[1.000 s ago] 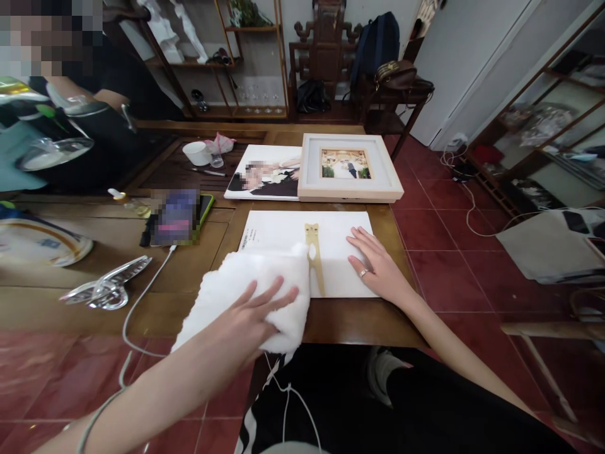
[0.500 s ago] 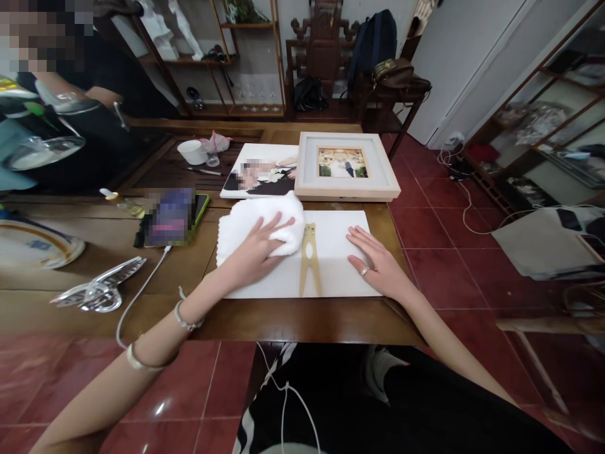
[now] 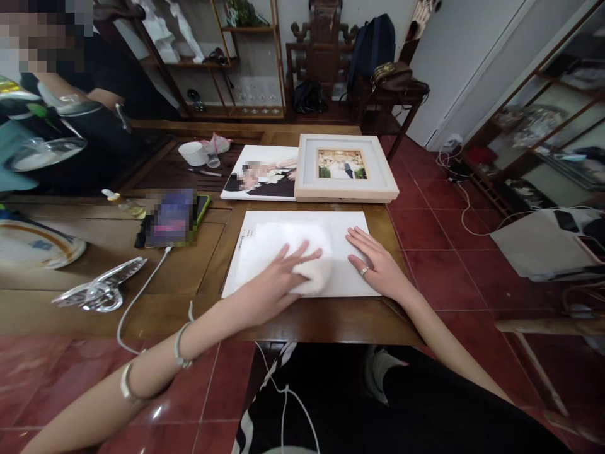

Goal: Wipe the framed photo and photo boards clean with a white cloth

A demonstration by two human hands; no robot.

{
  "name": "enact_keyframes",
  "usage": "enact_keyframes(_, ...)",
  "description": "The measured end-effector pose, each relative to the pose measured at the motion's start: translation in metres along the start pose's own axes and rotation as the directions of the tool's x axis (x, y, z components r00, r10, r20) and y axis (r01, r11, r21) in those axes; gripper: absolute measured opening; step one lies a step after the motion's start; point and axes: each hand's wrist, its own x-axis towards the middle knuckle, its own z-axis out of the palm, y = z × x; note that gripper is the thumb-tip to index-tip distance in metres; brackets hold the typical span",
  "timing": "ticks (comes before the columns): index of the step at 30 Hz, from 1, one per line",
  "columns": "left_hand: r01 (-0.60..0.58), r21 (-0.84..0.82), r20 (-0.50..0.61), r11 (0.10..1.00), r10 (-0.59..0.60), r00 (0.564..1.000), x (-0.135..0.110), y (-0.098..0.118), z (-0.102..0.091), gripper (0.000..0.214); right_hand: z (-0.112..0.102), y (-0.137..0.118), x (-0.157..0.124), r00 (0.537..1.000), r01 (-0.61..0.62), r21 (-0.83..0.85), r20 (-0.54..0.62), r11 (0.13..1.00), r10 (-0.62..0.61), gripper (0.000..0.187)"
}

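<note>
A white flat board [image 3: 350, 224] lies face down at the near edge of the wooden table [image 3: 198, 277]. My left hand [image 3: 271, 287] presses a fluffy white cloth [image 3: 283, 246] onto the board's middle, fingers spread over it. The cloth covers the board's tan stand piece. My right hand [image 3: 378, 265] lies flat and open on the board's right part, a ring on one finger.
Behind the board lie a framed photo [image 3: 345, 167] and a photo print [image 3: 262, 176]. To the left are a phone [image 3: 172, 217] with a cable, a silver heart-shaped dish [image 3: 101, 290], a plate [image 3: 35, 243] and a white cup [image 3: 195, 152]. Another person sits at far left.
My left hand slid the cloth from the board's near left up to its far left, then back toward me and right, over the tan stand. My right hand stayed put.
</note>
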Motion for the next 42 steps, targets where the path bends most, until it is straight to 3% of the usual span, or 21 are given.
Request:
enact_keyframes(4,0.027,0.006,-0.029,1.000,-0.027,0.999,0.035,-0.030,-0.008,0.025,-0.001,-0.001,-0.001,1.000,0.002,0.013,-0.001,1.000,-0.002,0.048)
enact_keyframes(8,0.089,0.124,-0.078,0.988,-0.079,0.994,0.059,-0.039,-0.004,0.023,-0.001,0.000,0.000,1.000,0.001,0.013,-0.007,1.000,-0.001,0.048)
enact_keyframes(13,0.025,0.323,-0.087,0.946,0.004,0.996,0.049,-0.013,0.013,0.022,0.001,0.001,0.000,1.000,-0.002,0.010,-0.005,1.000,0.002,0.045)
enact_keyframes(18,-0.061,0.355,-0.137,0.933,0.116,0.984,0.012,0.033,0.041,0.007,0.001,0.001,0.000,1.000,-0.003,0.011,-0.016,1.000,0.003,0.044)
enact_keyframes(21,-0.083,0.351,-0.147,0.933,0.142,0.979,-0.001,0.050,0.049,0.007,0.001,0.001,0.000,1.000,0.006,0.021,-0.013,1.000,-0.005,0.044)
enact_keyframes(25,-0.087,0.323,-0.063,0.942,0.113,0.992,0.010,0.044,0.035,0.009,0.001,0.001,0.001,1.000,0.004,0.025,-0.020,1.000,-0.003,0.045)
enact_keyframes(30,0.038,0.301,-0.028,0.953,-0.031,0.999,0.055,0.013,0.005,0.025,0.001,0.002,0.001,0.999,0.013,0.048,-0.037,0.999,-0.011,0.045)
enact_keyframes(35,0.130,0.328,-0.025,0.936,-0.129,0.991,0.089,-0.007,0.004,0.026,0.001,0.002,0.001,0.998,-0.002,0.065,-0.066,0.998,0.006,0.047)
enact_keyframes(38,0.106,0.405,-0.082,0.908,-0.079,0.993,0.086,0.003,0.015,0.028,0.002,0.003,0.002,0.998,-0.003,0.058,-0.067,0.998,0.007,0.047)
enact_keyframes(42,-0.016,0.445,-0.084,0.896,0.059,0.995,0.055,0.043,0.032,0.023,0.001,0.004,0.002,0.998,0.019,0.047,-0.055,0.999,-0.016,0.047)
